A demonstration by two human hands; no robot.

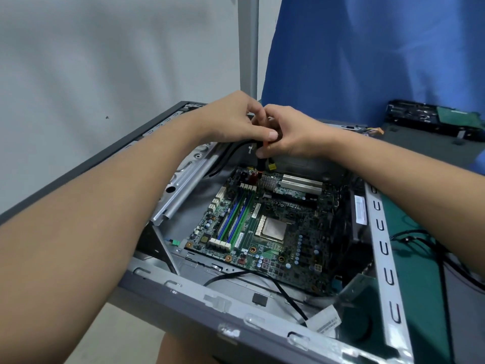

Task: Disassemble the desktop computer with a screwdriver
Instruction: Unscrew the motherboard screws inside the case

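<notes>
An open grey desktop case (183, 308) lies on its side in front of me. Inside it sits a green motherboard (265, 227) with a bare CPU (273, 227) and blue and green memory slots (233, 219). My left hand (236, 119) and my right hand (294, 132) meet over the far end of the case. Both pinch a bundle of black cables (258, 147) with a red part between the fingers. A yellow connector (271, 166) dangles just below them. No screwdriver is in view.
A loose black cable (286, 292) runs across the case's near rim. A removed black component (430, 119) lies on the green mat (417, 258) at the back right, with black wires (420, 240) to the right. Blue cloth (367, 53) hangs behind.
</notes>
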